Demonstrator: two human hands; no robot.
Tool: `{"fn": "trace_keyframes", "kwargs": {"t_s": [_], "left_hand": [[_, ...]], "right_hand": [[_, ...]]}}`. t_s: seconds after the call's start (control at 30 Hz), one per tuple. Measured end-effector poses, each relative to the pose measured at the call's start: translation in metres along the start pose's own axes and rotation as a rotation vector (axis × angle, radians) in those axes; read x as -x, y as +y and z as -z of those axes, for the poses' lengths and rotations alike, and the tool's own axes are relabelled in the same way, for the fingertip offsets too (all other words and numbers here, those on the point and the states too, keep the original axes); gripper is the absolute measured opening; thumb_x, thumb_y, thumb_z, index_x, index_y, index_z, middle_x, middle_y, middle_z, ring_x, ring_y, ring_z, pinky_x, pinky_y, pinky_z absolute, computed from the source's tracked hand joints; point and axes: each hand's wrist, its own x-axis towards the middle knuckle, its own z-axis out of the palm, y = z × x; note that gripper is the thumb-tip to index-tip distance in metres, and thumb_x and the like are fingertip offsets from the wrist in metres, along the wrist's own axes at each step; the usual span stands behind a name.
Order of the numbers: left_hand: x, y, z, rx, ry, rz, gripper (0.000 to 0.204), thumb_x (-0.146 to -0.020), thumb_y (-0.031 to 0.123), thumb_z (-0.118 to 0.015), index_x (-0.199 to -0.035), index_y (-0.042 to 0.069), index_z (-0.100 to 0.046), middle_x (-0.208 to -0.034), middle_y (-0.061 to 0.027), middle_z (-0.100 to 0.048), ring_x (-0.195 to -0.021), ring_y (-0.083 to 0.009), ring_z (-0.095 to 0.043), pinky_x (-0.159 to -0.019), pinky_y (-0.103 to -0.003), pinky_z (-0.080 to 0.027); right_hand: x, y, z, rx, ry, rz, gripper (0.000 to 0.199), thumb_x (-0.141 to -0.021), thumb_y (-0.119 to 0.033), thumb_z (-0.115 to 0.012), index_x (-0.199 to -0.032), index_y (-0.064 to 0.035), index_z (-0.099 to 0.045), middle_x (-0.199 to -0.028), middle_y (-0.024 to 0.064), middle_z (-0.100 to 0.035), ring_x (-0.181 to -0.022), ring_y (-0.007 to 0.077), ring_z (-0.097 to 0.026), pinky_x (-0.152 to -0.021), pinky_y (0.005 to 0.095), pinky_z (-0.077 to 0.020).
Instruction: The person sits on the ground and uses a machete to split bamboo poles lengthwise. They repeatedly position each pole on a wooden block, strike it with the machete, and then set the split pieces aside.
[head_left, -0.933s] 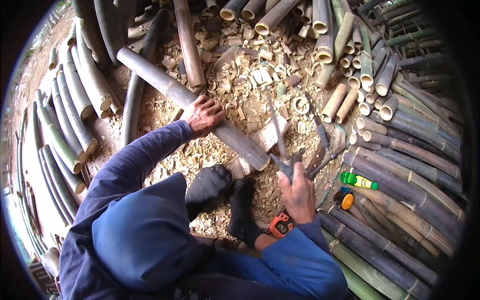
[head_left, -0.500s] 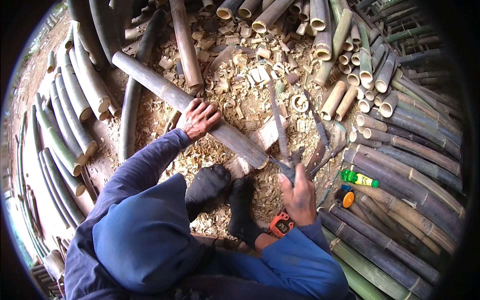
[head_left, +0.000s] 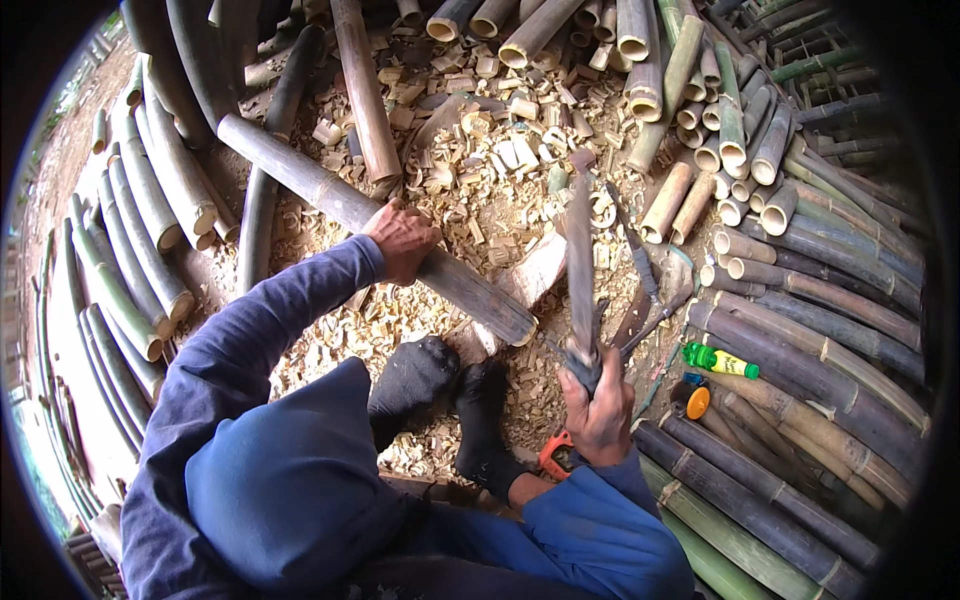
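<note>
A long grey-brown bamboo pole (head_left: 470,290) lies slanted from the upper left down to the middle. My left hand (head_left: 403,240) is wrapped over it a little past its midpoint. In my right hand (head_left: 597,408), the fingers close around the dark handle of a machete (head_left: 580,255). Its long blade points up and away, to the right of the pole's near end and apart from it. Beneath that end sits a pale chopped wood block (head_left: 533,270). My feet in dark socks (head_left: 484,420) rest close to the block.
Wood chips (head_left: 500,160) cover the ground. Cut bamboo tubes (head_left: 668,200) and poles (head_left: 800,360) are stacked on the right, with more poles (head_left: 160,240) at the left. A green bottle (head_left: 720,360) and an orange-lidded item (head_left: 692,399) lie on the right stack; an orange-red tool (head_left: 553,455) is by my right wrist.
The machete's blade has swung slightly right and nearer, as my right hand turned. The bamboo pole has shifted slightly, and my left hand's wrist has rotated over it.
</note>
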Motion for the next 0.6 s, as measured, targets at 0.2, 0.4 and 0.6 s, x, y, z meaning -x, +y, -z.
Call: {"fn": "trace_keyframes", "kwargs": {"t_s": [0.2, 0.4, 0.6], "left_hand": [[-0.008, 0.006, -0.013, 0.049, 0.091, -0.061, 0.033, -0.074, 0.021, -0.076, -0.105, 0.012, -0.068, -0.104, -0.0095, -0.071, -0.105, -0.0266, -0.069, -0.094, -0.047, -0.046], [0.020, 0.012, -0.039, 0.043, 0.540, -0.058, 0.026, -0.074, 0.018, -0.071, -0.098, 0.010, -0.061, -0.097, -0.0082, -0.063, -0.099, -0.0278, -0.064, -0.089, -0.044, -0.045], [0.009, 0.008, -0.058, -0.112, 0.658, -0.086, 0.038, -0.076, 0.023, -0.072, -0.111, 0.010, -0.065, -0.104, -0.0098, -0.065, -0.106, -0.0278, -0.063, -0.097, -0.047, -0.046]], "right_hand": [[0.014, 0.073, -0.026, 0.367, -0.403, -0.377, 0.040, -0.101, -0.036, -0.064, -0.118, -0.0016, -0.053, -0.086, 0.0282, -0.071, -0.080, 0.0508, -0.069, -0.070, 0.0560, -0.0552], [-0.003, -0.003, -0.002, 0.027, -0.011, -0.028, 0.039, -0.101, -0.028, -0.066, -0.123, 0.0010, -0.055, -0.084, 0.0240, -0.072, -0.077, 0.0439, -0.073, -0.067, 0.0484, -0.0575], [0.019, 0.079, -0.027, 0.438, -0.402, -0.330, 0.034, -0.102, -0.030, -0.060, -0.118, -0.0013, -0.055, -0.092, 0.0318, -0.071, -0.082, 0.0543, -0.068, -0.070, 0.0536, -0.0560]]}}
